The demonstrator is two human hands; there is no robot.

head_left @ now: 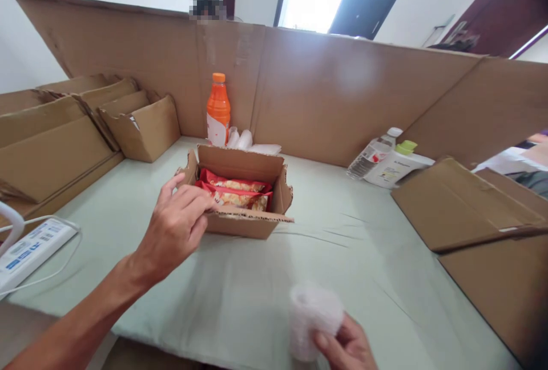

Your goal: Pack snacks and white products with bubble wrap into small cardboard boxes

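Note:
A small open cardboard box (252, 167) sits mid-table with red snack packets (235, 192) inside. My left hand (177, 224) rests at the box's near left corner, its fingers curled against the front flap. Low at the frame's bottom, my right hand (345, 347) grips a blurred white roll (312, 318), which looks like tape or wrap. The roll is held above the pale green table cover (342, 256), well in front of the box.
An orange drink bottle (218, 110) and white items stand behind the box. Folded cardboard boxes (64, 136) are stacked left; flat cardboard sheets (466, 204) lie right. Two white bottles (387, 161) lie far right. A power strip (29, 247) lies at the left edge. Cardboard walls (342, 96) ring the table.

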